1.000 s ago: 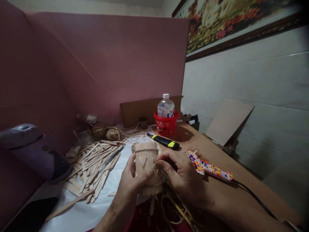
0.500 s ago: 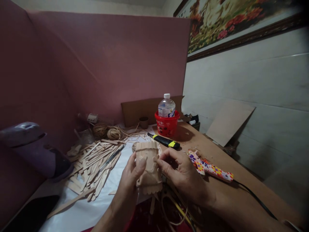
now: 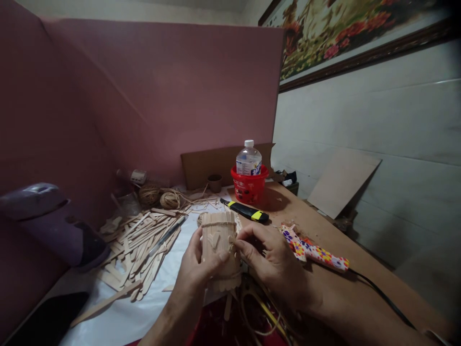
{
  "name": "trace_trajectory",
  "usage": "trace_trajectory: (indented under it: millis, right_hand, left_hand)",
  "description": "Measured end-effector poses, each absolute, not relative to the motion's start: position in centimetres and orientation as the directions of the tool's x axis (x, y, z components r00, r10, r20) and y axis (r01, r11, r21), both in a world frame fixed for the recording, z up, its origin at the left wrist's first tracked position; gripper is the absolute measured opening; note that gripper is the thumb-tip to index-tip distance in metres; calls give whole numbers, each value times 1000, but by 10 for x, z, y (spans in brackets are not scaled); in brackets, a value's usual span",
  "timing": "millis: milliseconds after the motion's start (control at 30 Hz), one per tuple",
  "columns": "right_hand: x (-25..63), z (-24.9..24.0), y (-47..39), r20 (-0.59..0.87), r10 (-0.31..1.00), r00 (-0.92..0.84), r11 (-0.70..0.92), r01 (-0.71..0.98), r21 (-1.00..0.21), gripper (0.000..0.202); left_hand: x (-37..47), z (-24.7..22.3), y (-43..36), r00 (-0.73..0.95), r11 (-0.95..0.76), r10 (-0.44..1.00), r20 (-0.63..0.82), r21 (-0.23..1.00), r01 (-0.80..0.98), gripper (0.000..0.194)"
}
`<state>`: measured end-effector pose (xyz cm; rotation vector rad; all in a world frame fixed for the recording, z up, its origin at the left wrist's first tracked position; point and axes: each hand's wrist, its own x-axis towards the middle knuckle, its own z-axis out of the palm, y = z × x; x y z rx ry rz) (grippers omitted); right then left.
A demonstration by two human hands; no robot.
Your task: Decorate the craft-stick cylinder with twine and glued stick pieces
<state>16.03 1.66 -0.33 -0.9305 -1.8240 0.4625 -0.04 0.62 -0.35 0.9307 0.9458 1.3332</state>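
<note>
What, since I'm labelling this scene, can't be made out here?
In the head view:
Left hand: fingertips hidden behind the stick-covered cylinder.
Right hand: any pinched piece, too small to tell.
Plastic bottle: base hidden by the red tub.
Floral painting: cut off by the top edge.

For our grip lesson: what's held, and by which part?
The left hand holds a pale wooden cylinder by its left side; the right hand: hold unclear.

Brown table (image 3: 284,207), white sheet (image 3: 163,275), red tub (image 3: 249,187)
</note>
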Motion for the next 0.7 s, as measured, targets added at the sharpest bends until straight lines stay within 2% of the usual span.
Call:
trace_trajectory:
  millis: [267,433,700]
  right_hand:
    - [162,-4,18,592,780,-204,618,398,-677,10]
    - [163,-5,18,597,775,-206,622,415,-664,10]
    - [161,-3,16,623,755,-203,638,442,-630,11]
  left_hand:
    - [-3,-7,9,-30,17,999,-27,955,-297,66]
    - [-3,-4,7,5,10,1000,-9,951,-310,60]
    - [0,2,4,-19,27,999,-35,945,-326,62]
